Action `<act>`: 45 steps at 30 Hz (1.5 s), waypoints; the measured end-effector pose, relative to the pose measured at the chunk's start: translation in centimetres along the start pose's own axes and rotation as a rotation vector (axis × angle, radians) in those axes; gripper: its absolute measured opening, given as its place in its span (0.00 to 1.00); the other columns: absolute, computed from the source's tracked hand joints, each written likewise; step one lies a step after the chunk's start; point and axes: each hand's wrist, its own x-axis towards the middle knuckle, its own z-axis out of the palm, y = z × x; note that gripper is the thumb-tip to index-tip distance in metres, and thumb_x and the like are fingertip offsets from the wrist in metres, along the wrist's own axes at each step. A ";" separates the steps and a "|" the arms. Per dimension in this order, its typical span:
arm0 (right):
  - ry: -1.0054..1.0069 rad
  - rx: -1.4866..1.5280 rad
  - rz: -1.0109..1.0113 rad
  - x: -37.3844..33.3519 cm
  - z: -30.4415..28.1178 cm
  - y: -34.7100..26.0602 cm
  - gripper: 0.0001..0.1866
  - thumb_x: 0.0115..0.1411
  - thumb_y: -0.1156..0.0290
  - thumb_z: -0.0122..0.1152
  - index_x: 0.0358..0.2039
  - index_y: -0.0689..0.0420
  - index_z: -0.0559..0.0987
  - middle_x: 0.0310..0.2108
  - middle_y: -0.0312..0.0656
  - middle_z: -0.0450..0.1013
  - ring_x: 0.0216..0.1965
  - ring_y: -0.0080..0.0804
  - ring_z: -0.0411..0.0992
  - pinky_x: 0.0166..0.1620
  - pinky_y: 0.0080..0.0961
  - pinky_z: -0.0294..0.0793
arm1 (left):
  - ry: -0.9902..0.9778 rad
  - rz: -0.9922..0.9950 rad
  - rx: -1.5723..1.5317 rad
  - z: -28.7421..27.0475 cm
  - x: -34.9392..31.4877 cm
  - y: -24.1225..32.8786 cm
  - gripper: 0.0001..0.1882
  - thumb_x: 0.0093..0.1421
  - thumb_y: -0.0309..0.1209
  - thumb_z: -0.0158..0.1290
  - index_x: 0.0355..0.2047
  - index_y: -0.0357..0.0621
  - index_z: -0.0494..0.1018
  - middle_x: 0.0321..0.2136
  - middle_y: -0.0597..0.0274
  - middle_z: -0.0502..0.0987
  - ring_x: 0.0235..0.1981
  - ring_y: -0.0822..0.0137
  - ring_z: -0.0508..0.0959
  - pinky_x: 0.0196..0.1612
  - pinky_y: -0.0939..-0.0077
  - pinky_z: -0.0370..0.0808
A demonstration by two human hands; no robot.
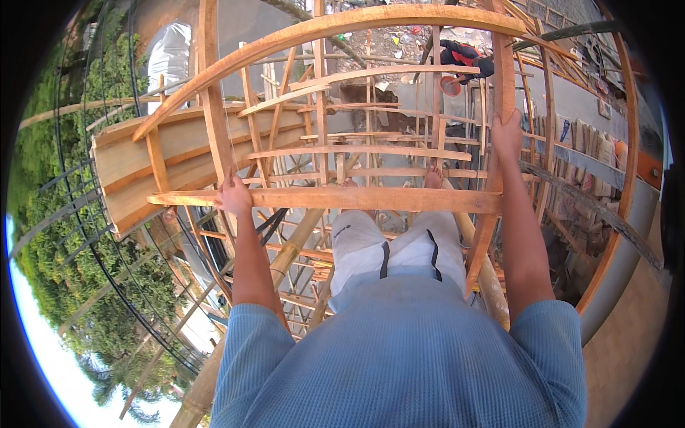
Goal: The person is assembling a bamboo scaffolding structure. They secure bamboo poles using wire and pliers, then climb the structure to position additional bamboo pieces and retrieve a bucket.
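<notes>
My left hand (234, 196) is closed round a horizontal wooden beam (371, 200) near its left part, where it crosses an upright post (216, 135). A thin line hangs down beside that post toward my fingers. Further right, my right hand (507, 134) grips another upright wooden post (502, 71), higher than the beam. The beam's right end meets this post below my hand. A long curved timber (342, 23) spans both posts above. Parts of my fingers are hidden behind the wood.
I stand barefoot high on a lattice of timbers and bamboo poles (296, 246). Wooden boards (207, 150) lie at the left, by dark cables (107, 264) and trees. Far below, a person (460, 53) is near an orange bucket (450, 85). A metal bar (592, 207) slants at right.
</notes>
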 end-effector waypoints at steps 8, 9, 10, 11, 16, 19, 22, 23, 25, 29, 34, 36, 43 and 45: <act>0.071 -0.034 0.016 -1.1 -0.1 -0.8 0.26 0.67 0.54 0.57 0.56 0.59 0.66 0.47 0.61 0.78 0.51 0.64 0.75 0.53 0.55 0.74 | -0.005 -0.047 -0.021 -1.8 -0.1 1.8 0.20 0.67 0.43 0.46 0.54 0.70 0.81 0.52 0.65 0.81 0.62 0.63 0.70 0.73 0.37 0.39; 0.104 -0.026 0.008 -1.1 0.0 -0.6 0.28 0.66 0.53 0.59 0.59 0.56 0.65 0.47 0.61 0.78 0.49 0.64 0.76 0.50 0.56 0.74 | -0.006 -0.041 -0.019 -1.7 -0.1 1.9 0.20 0.67 0.43 0.46 0.54 0.70 0.81 0.52 0.65 0.81 0.62 0.63 0.70 0.73 0.37 0.39; 0.083 -0.033 0.018 -1.0 0.2 -0.5 0.28 0.65 0.53 0.59 0.59 0.56 0.66 0.46 0.62 0.78 0.49 0.64 0.76 0.50 0.56 0.74 | -0.008 -0.034 -0.017 -1.8 0.0 2.0 0.19 0.67 0.44 0.46 0.54 0.70 0.82 0.51 0.65 0.81 0.62 0.62 0.70 0.73 0.37 0.39; 0.062 -0.040 0.030 -0.9 0.4 -0.3 0.29 0.65 0.53 0.60 0.58 0.56 0.66 0.46 0.62 0.78 0.48 0.65 0.77 0.49 0.56 0.75 | -0.010 -0.050 -0.033 -2.0 0.0 1.9 0.19 0.67 0.43 0.46 0.53 0.70 0.82 0.51 0.65 0.82 0.61 0.62 0.71 0.74 0.38 0.38; 0.073 -0.076 0.048 -0.9 0.4 -1.0 0.29 0.63 0.54 0.61 0.58 0.56 0.65 0.44 0.63 0.78 0.47 0.65 0.77 0.49 0.55 0.76 | -0.067 -0.027 -0.019 -2.1 0.0 1.3 0.18 0.67 0.42 0.47 0.52 0.68 0.82 0.51 0.64 0.81 0.61 0.62 0.71 0.73 0.36 0.38; 0.079 -0.109 0.060 -0.8 0.0 -1.5 0.29 0.63 0.56 0.60 0.59 0.55 0.65 0.44 0.62 0.79 0.48 0.64 0.77 0.50 0.54 0.76 | -0.061 -0.008 -0.030 -2.0 0.0 1.1 0.18 0.67 0.42 0.47 0.52 0.67 0.82 0.50 0.64 0.82 0.61 0.61 0.71 0.73 0.33 0.37; 0.085 -0.118 0.084 -0.5 -0.4 -2.3 0.29 0.62 0.56 0.61 0.59 0.55 0.65 0.44 0.61 0.79 0.48 0.64 0.77 0.51 0.55 0.75 | -0.136 0.032 0.047 -2.8 0.6 2.7 0.24 0.66 0.43 0.49 0.63 0.64 0.72 0.60 0.57 0.73 0.66 0.52 0.65 0.71 0.27 0.40; 0.094 -0.113 0.075 -0.3 -0.3 -2.0 0.29 0.62 0.56 0.61 0.59 0.55 0.66 0.44 0.61 0.79 0.48 0.64 0.77 0.51 0.55 0.75 | -0.117 0.041 0.099 -2.9 0.5 2.7 0.27 0.66 0.43 0.49 0.66 0.63 0.69 0.63 0.54 0.69 0.67 0.49 0.63 0.70 0.26 0.40; 0.131 -0.114 0.043 0.1 0.0 -1.8 0.29 0.62 0.55 0.61 0.58 0.57 0.67 0.45 0.59 0.79 0.48 0.64 0.77 0.52 0.56 0.74 | -0.118 0.097 0.166 -3.5 1.4 3.6 0.38 0.65 0.41 0.53 0.73 0.56 0.55 0.69 0.43 0.57 0.70 0.40 0.56 0.70 0.30 0.46; 0.183 -0.207 -0.018 -0.2 0.4 -4.5 0.28 0.61 0.56 0.62 0.57 0.57 0.69 0.43 0.62 0.79 0.47 0.65 0.77 0.50 0.56 0.74 | -0.011 0.280 -0.318 -4.0 9.0 3.1 0.41 0.66 0.41 0.56 0.74 0.45 0.52 0.67 0.35 0.59 0.68 0.36 0.59 0.69 0.42 0.58; 0.078 -0.102 0.090 -1.0 1.9 -3.7 0.30 0.61 0.61 0.56 0.62 0.60 0.67 0.50 0.52 0.76 0.48 0.51 0.77 0.53 0.46 0.73 | -0.133 0.185 -0.289 -0.6 17.5 3.2 0.49 0.65 0.55 0.55 0.76 0.48 0.44 0.57 0.35 0.71 0.54 0.34 0.75 0.53 0.44 0.75; 0.037 0.070 -0.017 -0.2 2.8 -0.5 0.32 0.61 0.60 0.54 0.64 0.60 0.67 0.53 0.54 0.75 0.53 0.52 0.76 0.57 0.50 0.70 | -0.157 0.150 -0.154 -0.5 17.6 2.9 0.44 0.66 0.48 0.54 0.76 0.51 0.46 0.48 0.45 0.73 0.46 0.44 0.80 0.41 0.53 0.81; 0.093 -0.235 -0.031 1.5 3.3 0.8 0.36 0.64 0.56 0.55 0.68 0.61 0.61 0.56 0.60 0.72 0.56 0.59 0.73 0.56 0.51 0.70 | -0.043 0.153 -0.089 0.3 15.6 1.5 0.40 0.67 0.42 0.56 0.75 0.52 0.52 0.40 0.53 0.73 0.36 0.53 0.81 0.32 0.62 0.82; 0.102 -0.114 -0.058 0.7 2.4 2.3 0.35 0.64 0.57 0.55 0.67 0.62 0.61 0.55 0.60 0.73 0.54 0.59 0.74 0.55 0.51 0.70 | -0.068 0.174 -0.105 0.5 16.4 2.9 0.39 0.67 0.43 0.55 0.74 0.51 0.53 0.40 0.52 0.73 0.36 0.51 0.81 0.35 0.61 0.82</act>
